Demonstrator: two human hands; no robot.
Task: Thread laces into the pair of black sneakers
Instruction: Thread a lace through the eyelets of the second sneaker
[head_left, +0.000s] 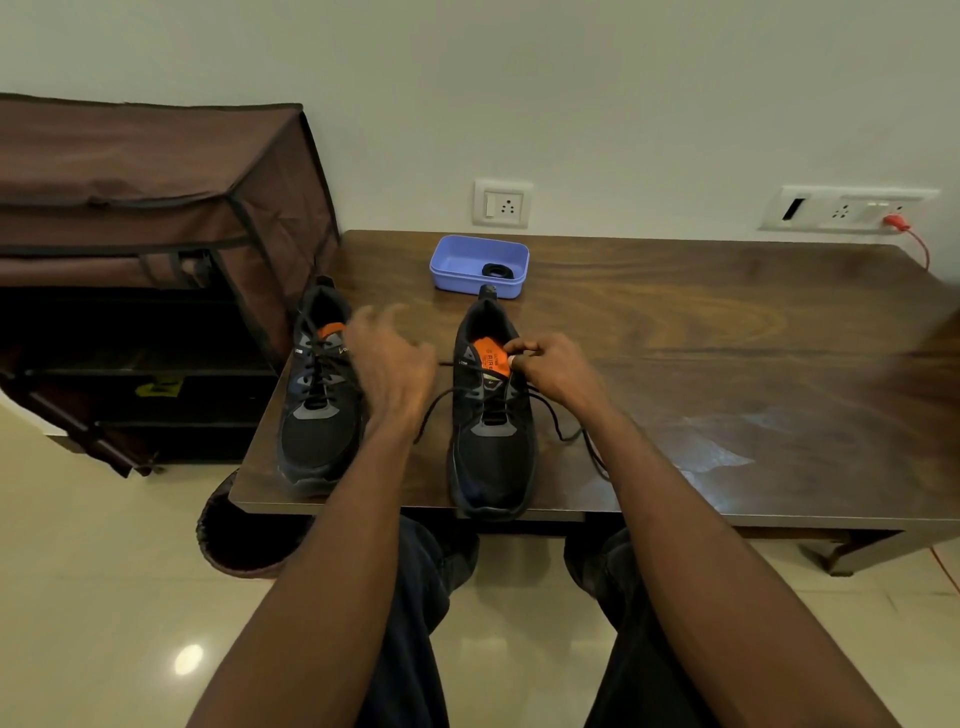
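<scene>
Black mesh and grey overlays make up both sneakers, and both stand on the dark, glossy wood bench with toes toward you. Your left shoe (319, 400), at about 10 o'clock from your knees, looks fully laced, its cord crossing up to an orange tongue label. Your right shoe (491, 415), near 12 o'clock, is only laced through its lower eyelets.

Your right hand (550, 371) pinches something small at the shoe's upper right eyelet, beside the orange insole; I judge it to be the lace tip, though it is too small to be sure. Your left hand (389, 364) is blurred, fingers loosely curled, and I cannot tell whether its grip holds the other strand.

The lace (558, 421) is a thin round black cord. One loose end trails right across the bench toward 2 o'clock; the other arcs left toward your left wrist.

Risks, as I judge them: the slack cord could snag under your left wrist and drag out of a lower eyelet. Black cord on black mesh is hard to read, so you could skip an eyelet or cross the wrong way. The right shoe's toe overhangs the bench edge; a hard tug could tip it off.

Behind, at 12 o'clock, a lilac plastic tray (457, 254) holds a dark coiled thing.
</scene>
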